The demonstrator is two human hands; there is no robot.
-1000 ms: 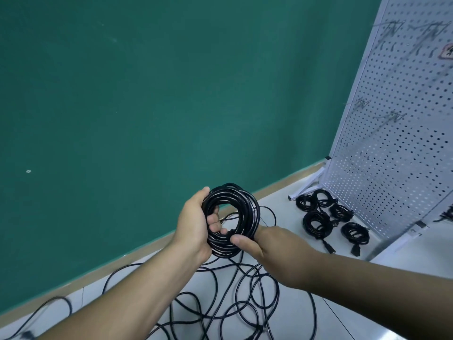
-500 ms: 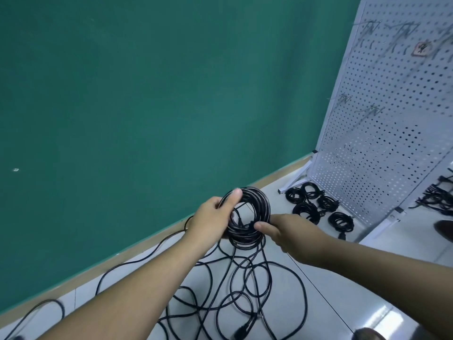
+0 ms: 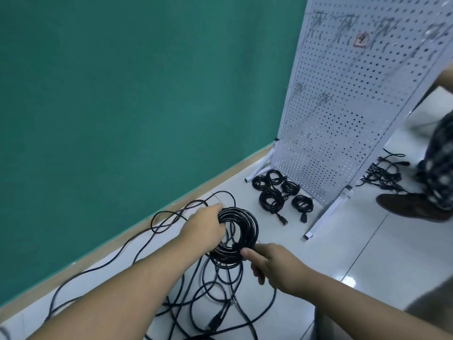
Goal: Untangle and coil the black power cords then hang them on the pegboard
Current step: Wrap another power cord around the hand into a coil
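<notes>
A thick coil of black power cord (image 3: 241,231) hangs between my hands, low over the white floor. My left hand (image 3: 204,227) grips the coil's left side, with fingers through its middle. My right hand (image 3: 272,265) pinches the coil's lower right edge with thumb and fingers. Loose black cord (image 3: 220,300) trails from the coil in tangled loops on the floor, with a plug (image 3: 215,321) near the bottom. The white pegboard (image 3: 348,114) stands at the right, with wire hooks (image 3: 321,19) near its top.
Several finished black coils (image 3: 272,200) lie on the floor at the pegboard's foot. Another heap of cords (image 3: 382,173) lies behind the board. A second person's shoe (image 3: 407,208) and patterned leg are at the right edge. A green wall runs along the left.
The view has swung down and to the right. Both hands have lowered the coil toward the floor, and more of the pegboard, the far cords and a person's leg have come into view.
</notes>
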